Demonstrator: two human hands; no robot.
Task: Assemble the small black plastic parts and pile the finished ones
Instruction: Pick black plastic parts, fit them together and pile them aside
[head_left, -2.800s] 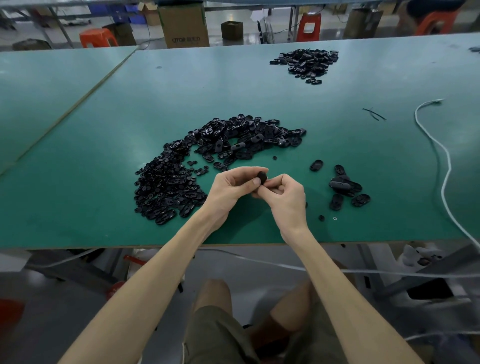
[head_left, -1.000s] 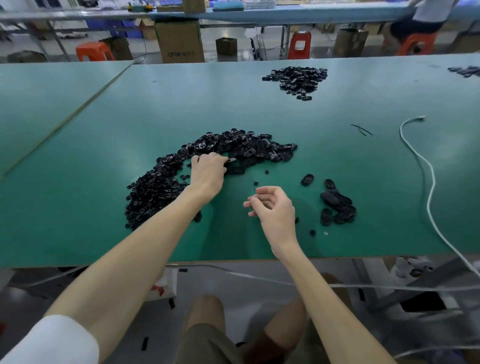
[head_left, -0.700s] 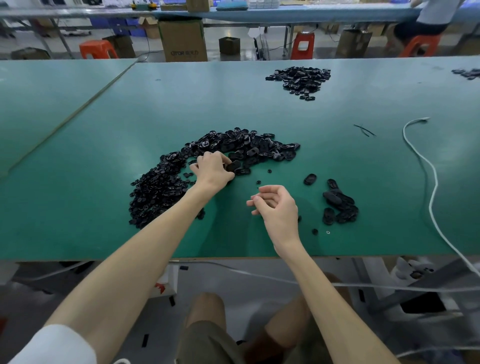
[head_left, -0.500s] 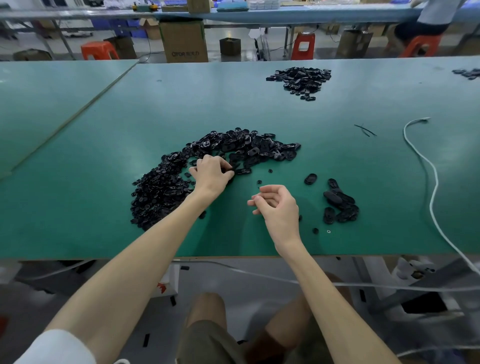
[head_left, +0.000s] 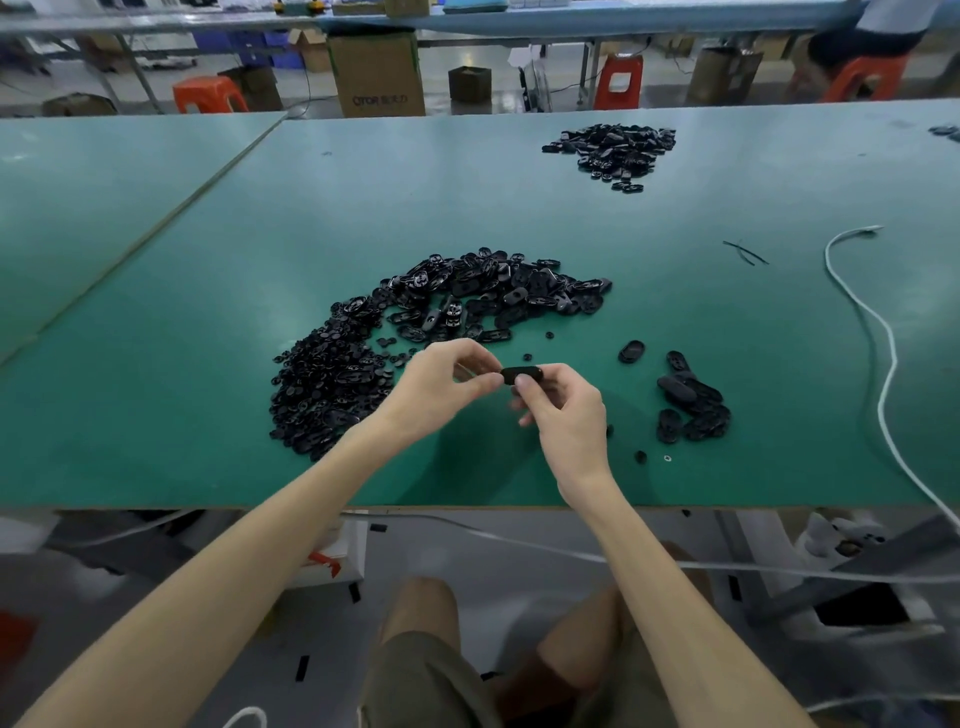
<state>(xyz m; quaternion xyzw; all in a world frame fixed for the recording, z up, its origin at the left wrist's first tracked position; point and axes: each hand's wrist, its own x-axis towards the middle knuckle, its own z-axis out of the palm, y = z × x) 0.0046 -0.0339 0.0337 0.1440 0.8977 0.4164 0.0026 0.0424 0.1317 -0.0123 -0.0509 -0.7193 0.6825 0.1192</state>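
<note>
Head view showed your two hands meeting over the near part of the green table (head_left: 208, 312) — both on one oval black part (head_left: 522, 374). Your left hand (head_left: 441, 387) pinched the part's left end between thumb and forefinger, the other fingers curled. Your right hand (head_left: 566, 410) pinched its right end, thumb on the near side. The part lay roughly level between them, above the table.

Left and far of your hands the loose pile (head_left: 415, 332) curved in a wide arc. To the right sat a small heap (head_left: 691, 405) of oval pieces, with a single piece (head_left: 631, 351) just beside it on its far-left side and a few tiny bits (head_left: 640, 457) nearer the table's edge. A third pile (head_left: 613, 150) lay far right — well apart. A white cord (head_left: 883, 364) ran down the right side. Beyond the table stood a cardboard box (head_left: 379, 73) and an orange stool (head_left: 208, 93).
</note>
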